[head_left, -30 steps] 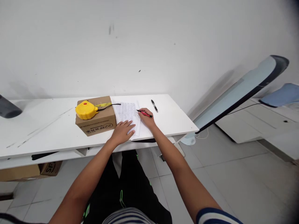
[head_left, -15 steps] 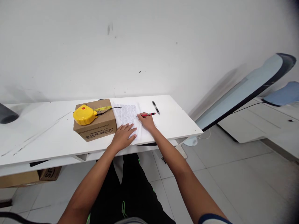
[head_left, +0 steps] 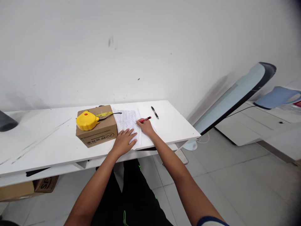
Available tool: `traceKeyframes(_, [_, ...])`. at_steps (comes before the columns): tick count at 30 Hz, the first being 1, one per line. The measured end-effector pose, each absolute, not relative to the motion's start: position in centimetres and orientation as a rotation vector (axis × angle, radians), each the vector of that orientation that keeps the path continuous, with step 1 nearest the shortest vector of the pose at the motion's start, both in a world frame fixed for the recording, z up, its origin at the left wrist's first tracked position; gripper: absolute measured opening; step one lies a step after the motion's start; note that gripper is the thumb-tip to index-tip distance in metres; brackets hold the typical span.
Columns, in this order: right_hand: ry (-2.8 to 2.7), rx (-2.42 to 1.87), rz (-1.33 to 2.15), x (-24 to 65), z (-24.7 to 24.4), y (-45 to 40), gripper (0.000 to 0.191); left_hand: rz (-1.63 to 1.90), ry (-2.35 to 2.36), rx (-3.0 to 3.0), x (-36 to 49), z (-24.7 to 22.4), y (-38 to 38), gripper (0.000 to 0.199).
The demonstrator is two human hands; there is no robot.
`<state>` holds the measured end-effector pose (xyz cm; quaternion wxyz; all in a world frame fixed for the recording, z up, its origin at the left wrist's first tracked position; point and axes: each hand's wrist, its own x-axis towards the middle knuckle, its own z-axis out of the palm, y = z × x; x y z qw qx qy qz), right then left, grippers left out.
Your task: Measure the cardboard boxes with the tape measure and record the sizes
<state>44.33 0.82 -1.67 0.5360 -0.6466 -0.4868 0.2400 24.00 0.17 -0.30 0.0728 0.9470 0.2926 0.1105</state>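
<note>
Gray floor tiles (head_left: 230, 182) spread below us, with our black trousers (head_left: 141, 191) at six o'clock, under the edge of a white table (head_left: 58, 141). Our left hand (head_left: 123, 141) lies palm down, fingers spread, at about seven o'clock on the handwritten sheet (head_left: 124, 117), whose lines are too small to read. At the sheet's three o'clock, our right hand (head_left: 144, 126) pinches a red pen (head_left: 147, 119), its back end toward two o'clock; we cannot tell whether the tip touches the paper. Just beside the sheet, at nine o'clock, stands a cardboard box (head_left: 97, 135) bearing a circled 22, with a yellow tape measure (head_left: 86, 121) and its black strap (head_left: 110, 115) on top. From our right hand, a black pen (head_left: 154, 112) lies near, at one o'clock. Farther off, a light blue panel (head_left: 235, 97) leans at two o'clock, against the white wall (head_left: 141, 47).
</note>
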Motion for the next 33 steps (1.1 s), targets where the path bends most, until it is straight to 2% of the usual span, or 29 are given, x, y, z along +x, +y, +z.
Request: traceKeyframes(33, [-1.207, -1.578, 0.513, 44.37, -1.52, 0.58, 0.021, 0.373, 0.882, 2.828, 23.84, -0.53, 0.22, 0.048])
